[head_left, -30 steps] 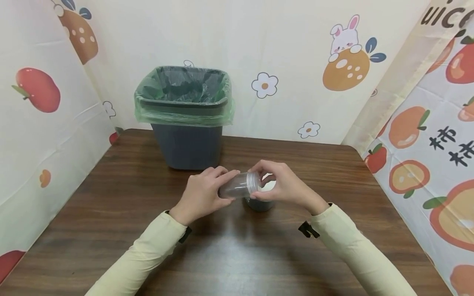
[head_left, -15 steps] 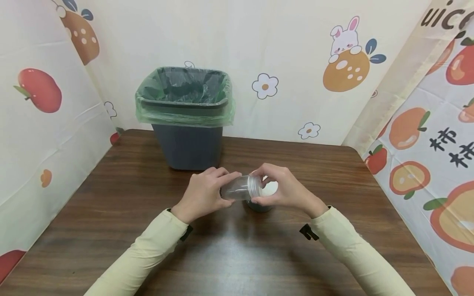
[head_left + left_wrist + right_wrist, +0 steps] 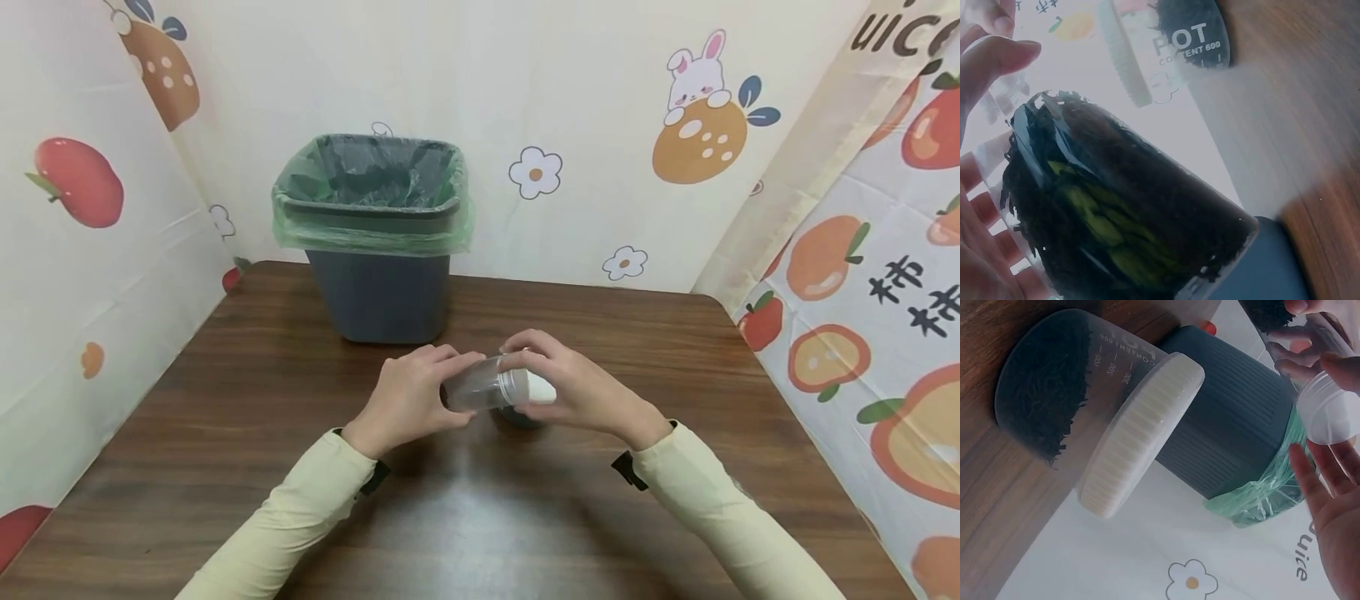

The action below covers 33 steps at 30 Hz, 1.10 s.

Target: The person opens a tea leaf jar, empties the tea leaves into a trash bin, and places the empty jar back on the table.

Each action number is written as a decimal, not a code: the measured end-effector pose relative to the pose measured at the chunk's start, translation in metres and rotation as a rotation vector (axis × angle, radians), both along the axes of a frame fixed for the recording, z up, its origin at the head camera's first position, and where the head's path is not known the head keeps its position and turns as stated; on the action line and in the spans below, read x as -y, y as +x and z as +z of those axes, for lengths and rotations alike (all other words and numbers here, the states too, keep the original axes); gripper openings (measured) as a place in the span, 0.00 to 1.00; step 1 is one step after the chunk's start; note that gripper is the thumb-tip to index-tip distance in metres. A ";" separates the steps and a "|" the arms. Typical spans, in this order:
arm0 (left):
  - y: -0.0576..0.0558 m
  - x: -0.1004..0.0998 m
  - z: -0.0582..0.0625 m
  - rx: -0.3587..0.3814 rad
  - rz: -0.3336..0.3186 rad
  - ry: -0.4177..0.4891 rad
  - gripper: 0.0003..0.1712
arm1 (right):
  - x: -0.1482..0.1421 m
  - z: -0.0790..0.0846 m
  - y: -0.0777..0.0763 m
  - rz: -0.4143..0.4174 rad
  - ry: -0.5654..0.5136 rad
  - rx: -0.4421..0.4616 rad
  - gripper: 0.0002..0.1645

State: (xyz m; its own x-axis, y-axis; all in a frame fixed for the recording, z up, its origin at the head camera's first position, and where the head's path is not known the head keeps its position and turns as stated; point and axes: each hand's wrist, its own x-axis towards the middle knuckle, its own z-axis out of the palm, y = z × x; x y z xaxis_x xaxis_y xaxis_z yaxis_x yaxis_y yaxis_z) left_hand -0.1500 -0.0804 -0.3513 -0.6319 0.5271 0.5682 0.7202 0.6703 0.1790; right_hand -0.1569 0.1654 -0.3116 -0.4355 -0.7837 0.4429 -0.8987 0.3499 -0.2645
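My left hand (image 3: pixel 408 398) grips a clear jar (image 3: pixel 474 387) that lies tilted on its side above the table. In the left wrist view, dark leafy shreds (image 3: pixel 1116 206) fill much of it. At its other end, my right hand (image 3: pixel 573 387) has thumb and fingers around the clear screw lid (image 3: pixel 1330 412); some of those fingers look spread out in the right wrist view. Just behind stands a second clear jar (image 3: pixel 1047 381) with a ribbed white lid (image 3: pixel 1141 437), printed markings and dark shreds inside. My hands partly hide it in the head view.
A dark bin (image 3: pixel 378 296) with a green bag (image 3: pixel 375 242) over its rim stands at the back left of the wooden table (image 3: pixel 480 517). A printed curtain (image 3: pixel 577 125) hangs behind and along both sides.
My right hand's fingers have shifted on the lid, with the forefinger now across its top. The jar has turned slightly. My left hand keeps its hold almost unmoved.
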 end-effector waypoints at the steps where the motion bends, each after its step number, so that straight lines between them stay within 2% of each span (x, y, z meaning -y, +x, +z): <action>1: 0.000 -0.001 -0.001 0.001 0.000 -0.004 0.35 | -0.001 0.000 0.001 -0.017 -0.001 0.028 0.35; 4: 0.000 -0.003 -0.003 -0.002 0.005 -0.007 0.35 | -0.002 -0.001 0.003 -0.126 -0.023 0.116 0.39; 7: -0.001 -0.004 -0.004 -0.014 0.010 -0.010 0.36 | -0.002 -0.002 0.006 -0.280 -0.039 0.191 0.37; 9: 0.000 -0.004 -0.004 -0.022 0.011 -0.017 0.35 | -0.001 -0.003 0.009 -0.378 -0.010 0.206 0.32; 12: 0.002 -0.003 -0.005 -0.027 0.015 -0.025 0.34 | 0.003 -0.005 0.012 -0.434 0.044 0.203 0.26; 18: 0.004 0.001 -0.007 -0.036 0.035 -0.038 0.34 | 0.008 -0.009 0.014 -0.373 0.035 0.196 0.19; 27: 0.002 -0.001 -0.006 -0.054 0.023 -0.056 0.36 | 0.003 -0.008 0.012 -0.204 0.033 0.198 0.23; 33: 0.002 -0.004 -0.004 -0.053 -0.004 -0.059 0.36 | 0.003 -0.009 0.011 -0.155 0.030 0.133 0.24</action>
State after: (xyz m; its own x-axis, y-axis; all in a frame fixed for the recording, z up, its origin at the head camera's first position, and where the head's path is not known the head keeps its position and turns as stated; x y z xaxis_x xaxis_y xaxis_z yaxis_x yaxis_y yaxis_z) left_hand -0.1480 -0.0759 -0.3557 -0.5993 0.5632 0.5689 0.7306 0.6753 0.1010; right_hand -0.1458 0.1623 -0.3204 -0.6049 -0.7148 0.3508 -0.7913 0.4907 -0.3647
